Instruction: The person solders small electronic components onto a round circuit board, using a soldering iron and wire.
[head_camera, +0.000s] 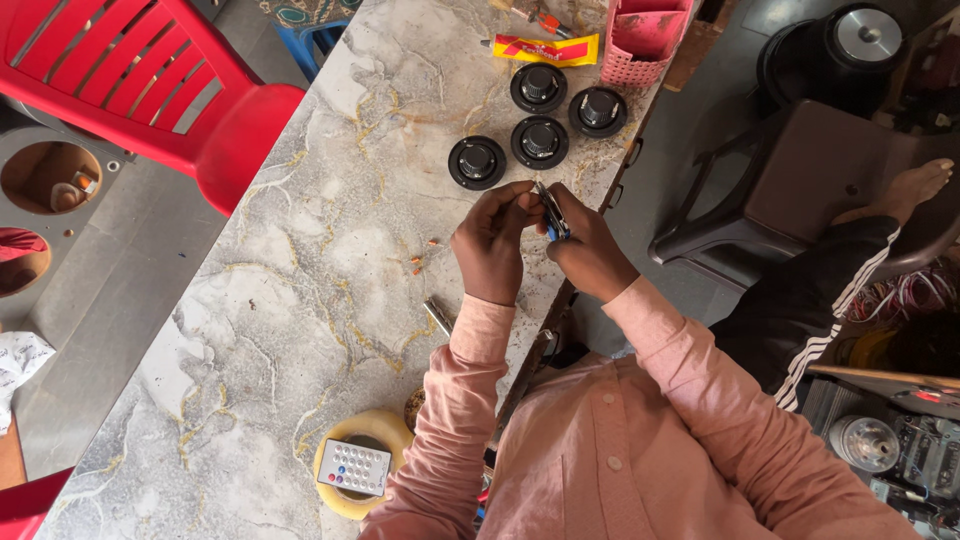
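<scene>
I hold a small blue-handled tool above the table edge, my right hand clamped on its handles, my left hand pinching at its tip. It looks light, stiff and metal; best gripped by the handles. Four black round speakers lie just beyond.

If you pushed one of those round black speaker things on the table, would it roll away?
Probably not. The four round black speakers lie flat on the marble-patterned table, so one would likely slide. Tipped on edge, it might roll. They look stiff, perhaps heavy for their size.
</scene>
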